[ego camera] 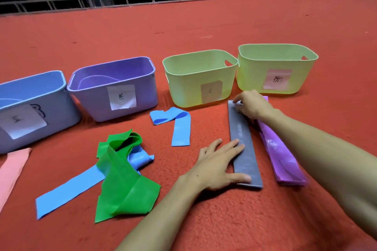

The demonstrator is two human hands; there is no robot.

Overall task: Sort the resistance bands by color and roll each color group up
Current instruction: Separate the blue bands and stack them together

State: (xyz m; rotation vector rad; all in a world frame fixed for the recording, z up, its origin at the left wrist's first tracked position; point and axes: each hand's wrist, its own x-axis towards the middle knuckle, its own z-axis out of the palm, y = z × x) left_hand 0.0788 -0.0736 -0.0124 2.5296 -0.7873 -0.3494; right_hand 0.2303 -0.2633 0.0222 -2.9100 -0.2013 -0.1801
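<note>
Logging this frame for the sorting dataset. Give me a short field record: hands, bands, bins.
left hand: flat, pressing near end of grey band
right hand: fingertips pinching grey band's far end
purple band: flat, right of grey band, partly under right forearm
green band: crumpled, lying over a blue band
second blue band: folded, loose near bins
pink band: at left edge
bins: blue bin, purple bin, two green bins, labelled
rolled: none yet

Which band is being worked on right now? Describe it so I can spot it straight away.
Find the row of four bins on the red carpet; in front of the left green bin a grey band lies flat and straight. The left hand presses its near end, the right hand pinches its far end. It is the only grey one, with a purple band just right of it.
</note>
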